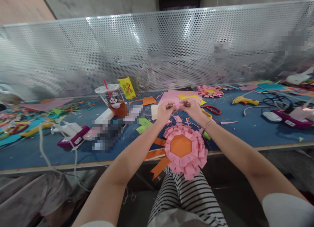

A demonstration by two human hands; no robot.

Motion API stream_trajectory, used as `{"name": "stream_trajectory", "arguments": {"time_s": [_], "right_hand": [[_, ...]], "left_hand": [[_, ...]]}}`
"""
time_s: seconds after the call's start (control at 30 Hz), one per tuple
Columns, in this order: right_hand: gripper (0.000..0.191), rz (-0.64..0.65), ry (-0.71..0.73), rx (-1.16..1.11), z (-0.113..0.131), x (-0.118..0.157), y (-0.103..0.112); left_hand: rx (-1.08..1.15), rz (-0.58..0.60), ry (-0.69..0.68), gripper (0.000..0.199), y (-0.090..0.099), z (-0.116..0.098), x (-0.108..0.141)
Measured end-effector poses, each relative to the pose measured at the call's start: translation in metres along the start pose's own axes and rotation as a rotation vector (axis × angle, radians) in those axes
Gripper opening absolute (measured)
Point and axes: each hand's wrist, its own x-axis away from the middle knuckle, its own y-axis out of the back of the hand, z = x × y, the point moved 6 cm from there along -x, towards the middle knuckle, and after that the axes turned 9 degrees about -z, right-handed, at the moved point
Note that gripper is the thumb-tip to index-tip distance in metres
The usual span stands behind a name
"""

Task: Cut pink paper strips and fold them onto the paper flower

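Note:
Above the table, my left hand (pixel 166 111) and my right hand (pixel 191 110) are held close together, fingertips pinched. Between them is a small piece of pink paper (pixel 178 105), which partly blends with the pink sheet (pixel 169 95) behind. Nearer my body, a pink paper rosette (pixel 199 148) with an orange hexagon centre lies at the table edge and overhangs it, orange paper tails (pixel 160 168) sticking out to its left. Close to my right wrist lie scissors with red and yellow handles (pixel 213 110). A yellow paper piece (pixel 190 96) rests on the pink sheet.
A plastic cup with a red straw (pixel 114 101) and a yellow packet (pixel 127 88) stand at left. Purple power strips (pixel 75 137) with cables lie on both sides. A yellow glue gun (pixel 245 100) and another rosette (pixel 209 91) are at right. A perforated metal screen (pixel 157 40) closes the back.

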Motion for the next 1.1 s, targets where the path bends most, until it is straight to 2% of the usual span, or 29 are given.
{"name": "stream_trajectory", "arguments": {"time_s": [0.13,0.33,0.5,0.7,0.87,1.1], "right_hand": [[0.024,-0.010,0.000,0.010,-0.001,0.000,0.000],[0.019,0.049,0.066,0.105,0.006,0.001,-0.002],[0.015,0.029,0.104,0.190,0.011,0.003,0.000],[0.015,0.036,0.178,0.244,0.019,0.006,-0.001],[0.016,0.039,0.170,0.265,0.021,0.007,-0.001],[0.025,0.073,0.036,0.153,0.007,-0.002,0.003]], "left_hand": [[-0.055,0.012,-0.049,0.017,0.000,0.000,-0.001],[-0.067,0.069,-0.101,0.017,-0.003,0.000,0.001],[-0.045,0.103,-0.104,0.018,-0.005,0.000,0.002],[-0.051,0.084,-0.095,0.015,-0.006,-0.003,0.005],[-0.073,0.060,-0.044,0.014,-0.004,-0.003,0.004],[-0.025,0.074,0.102,0.020,-0.002,0.003,-0.003]]}}
